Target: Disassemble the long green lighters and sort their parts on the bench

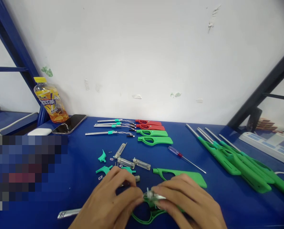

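Observation:
My right hand (pixel 189 200) grips a clear lighter fuel tank (pixel 153 195) between thumb and fingers, its valve end toward the left. My left hand (pixel 115 197) has its thumb and forefinger pinched together at that end; what they hold, if anything, is hidden. Beneath the hands lies a green lighter handle shell (pixel 145 221), partly covered. A silver lighter tube (pixel 69 213) sticks out left of my left hand. Just beyond it are teal triggers (pixel 103 169), small metal bits and several clear fuel tanks (pixel 142 164). Another green handle shell (pixel 191 178) lies behind my right hand.
Silver tubes with wires (pixel 108 125) lie beside red and green handle shells (pixel 153 133) at the back. A screwdriver (pixel 187 159) rests at centre right. Several assembled green lighters (pixel 242 162) and a power strip (pixel 268 148) are right. A phone (pixel 70 124) and drink bottle (pixel 51 101) stand back left.

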A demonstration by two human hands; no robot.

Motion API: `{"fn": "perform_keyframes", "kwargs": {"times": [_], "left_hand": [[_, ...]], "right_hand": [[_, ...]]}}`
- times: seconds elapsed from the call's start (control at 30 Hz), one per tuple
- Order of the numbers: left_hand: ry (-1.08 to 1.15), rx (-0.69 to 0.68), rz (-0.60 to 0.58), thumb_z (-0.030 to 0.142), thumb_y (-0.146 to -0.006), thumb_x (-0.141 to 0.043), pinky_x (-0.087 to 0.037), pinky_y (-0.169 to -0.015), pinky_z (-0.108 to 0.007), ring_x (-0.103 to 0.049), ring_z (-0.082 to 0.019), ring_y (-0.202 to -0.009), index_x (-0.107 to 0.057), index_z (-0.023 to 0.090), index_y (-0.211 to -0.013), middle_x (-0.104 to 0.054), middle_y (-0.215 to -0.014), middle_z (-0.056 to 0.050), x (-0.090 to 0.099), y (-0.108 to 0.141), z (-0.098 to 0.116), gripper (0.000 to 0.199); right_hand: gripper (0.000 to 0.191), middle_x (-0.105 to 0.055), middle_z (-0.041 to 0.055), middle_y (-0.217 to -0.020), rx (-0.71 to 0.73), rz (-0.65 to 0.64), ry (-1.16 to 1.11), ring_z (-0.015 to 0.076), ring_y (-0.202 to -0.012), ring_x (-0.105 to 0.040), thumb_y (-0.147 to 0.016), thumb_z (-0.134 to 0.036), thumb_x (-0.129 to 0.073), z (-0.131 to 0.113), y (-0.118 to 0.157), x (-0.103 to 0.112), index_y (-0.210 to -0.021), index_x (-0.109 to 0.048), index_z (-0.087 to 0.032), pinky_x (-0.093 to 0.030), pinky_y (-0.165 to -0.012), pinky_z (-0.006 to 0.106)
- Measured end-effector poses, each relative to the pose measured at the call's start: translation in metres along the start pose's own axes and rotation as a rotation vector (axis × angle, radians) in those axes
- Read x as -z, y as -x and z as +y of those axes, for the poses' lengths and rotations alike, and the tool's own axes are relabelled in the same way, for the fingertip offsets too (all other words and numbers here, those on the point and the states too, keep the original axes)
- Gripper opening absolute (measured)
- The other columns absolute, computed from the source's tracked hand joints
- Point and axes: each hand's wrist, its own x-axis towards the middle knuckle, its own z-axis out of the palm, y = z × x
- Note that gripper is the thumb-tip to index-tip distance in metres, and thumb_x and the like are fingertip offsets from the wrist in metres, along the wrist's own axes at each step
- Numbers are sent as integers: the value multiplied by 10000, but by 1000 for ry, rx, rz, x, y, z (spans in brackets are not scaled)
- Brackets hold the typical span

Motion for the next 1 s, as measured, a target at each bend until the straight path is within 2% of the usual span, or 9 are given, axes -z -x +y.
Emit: {"fn": "perform_keyframes", "kwargs": {"times": [0.1,0.23,0.3,0.4,0.53,0.6,0.67,0.83,1.0], "left_hand": [[-224,12,57,30,-1142,-508,-595,-842,-258,-673,-160,-933,-711,267,-1187,-733,-1090,-8,12,-1,-16,315],[-432,16,49,-1,-1068,-486,-592,-780,-305,-685,-202,-882,-772,258,-1101,-759,-1035,-16,19,-1,-39,386],[-460,26,34,15,-1077,-495,-583,-749,-312,-693,-206,-851,-791,246,-1044,-765,-1002,-22,19,-3,-47,376],[-488,24,16,64,-1130,-466,-584,-713,-304,-708,-196,-810,-804,234,-1005,-780,-979,-30,19,-5,-51,398],[-490,-28,-25,210,-1230,-418,-658,-960,-337,-798,-203,-992,-800,254,-1306,-841,-1132,-13,28,5,-41,391],[-488,-72,-45,317,-1269,-420,-609,-1141,-331,-801,-196,-1165,-733,277,-1471,-852,-1246,2,30,19,-34,375],[-478,-89,-8,389,-1277,-431,-579,-1177,-314,-799,-186,-1174,-728,303,-1472,-849,-1256,12,28,34,-29,365],[-430,-109,30,339,-1285,-362,-590,-843,-302,-804,-172,-930,-754,367,-1438,-832,-1060,23,13,52,-28,421],[-379,-111,-4,300,-1283,-317,-581,-788,-254,-798,-147,-878,-735,323,-1342,-816,-1109,3,14,51,-27,423]], "right_hand": [[61,-877,-26,-1025,-115,11,77,163,-858,-856,-1229,-318,-678,3,0,-11,-1231,-733,-292,-684,-918,282],[229,-856,-31,-960,-196,-67,147,196,-800,-836,-1256,-438,-603,6,-5,-29,-1116,-717,-298,-693,-862,340],[258,-874,0,-1030,-190,-93,173,228,-885,-858,-1260,-457,-580,6,-8,-33,-1131,-736,-298,-688,-817,351],[202,-887,19,-1158,-147,-73,170,229,-1022,-880,-1258,-397,-592,5,-7,-25,-1185,-752,-298,-694,-905,348],[170,-886,-15,-1064,-75,-71,138,180,-959,-882,-1239,-409,-646,8,7,0,-1164,-762,-310,-696,-923,262],[193,-899,-7,-1086,-36,-87,166,194,-980,-892,-1224,-464,-672,12,18,10,-1167,-784,-318,-709,-900,254],[191,-906,-1,-1122,-14,-104,193,208,-1014,-900,-1200,-487,-711,17,28,14,-1157,-797,-321,-722,-920,258],[154,-894,8,-1107,-46,-127,156,206,-1037,-896,-1168,-432,-766,23,40,10,-1074,-795,-314,-725,-923,231],[186,-883,3,-1088,-104,-141,107,195,-995,-891,-1186,-493,-734,21,40,9,-1146,-806,-326,-723,-899,228]]}}
